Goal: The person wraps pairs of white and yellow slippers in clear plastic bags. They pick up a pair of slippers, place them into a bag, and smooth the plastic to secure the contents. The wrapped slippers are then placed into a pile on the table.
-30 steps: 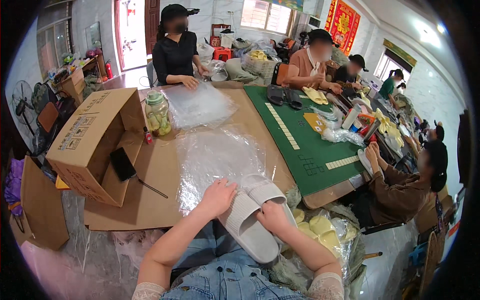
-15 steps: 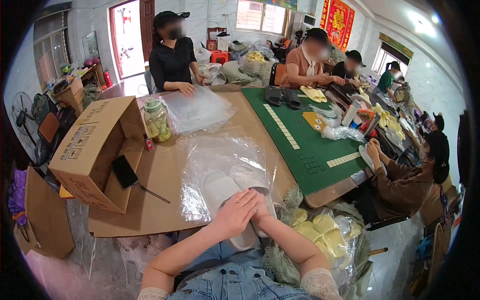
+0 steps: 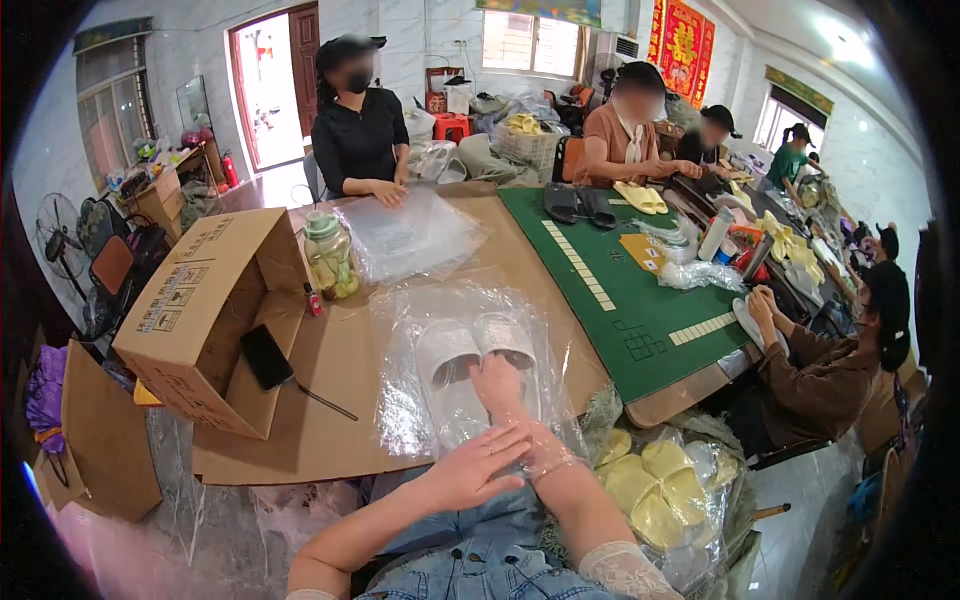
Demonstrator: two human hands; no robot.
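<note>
A pair of white slippers lies side by side, toes away from me, inside a clear plastic bag on top of more flat bags. My right hand reaches into the bag with its wrist under the film. Its fingers close on the slippers' inner edges by the straps; the fingertips are partly hidden. My left hand lies flat with fingers stretched out, touching the film over my right wrist, and holds nothing.
Cardboard covers my table. On the left are an open carton, a phone and a glass jar. Yellow slippers lie bagged at lower right. Co-workers sit and stand around a green-topped table.
The slippers have moved forward into the bag with my right hand. My left hand has come off the right hand's fingers and now lies back by the wrist.
</note>
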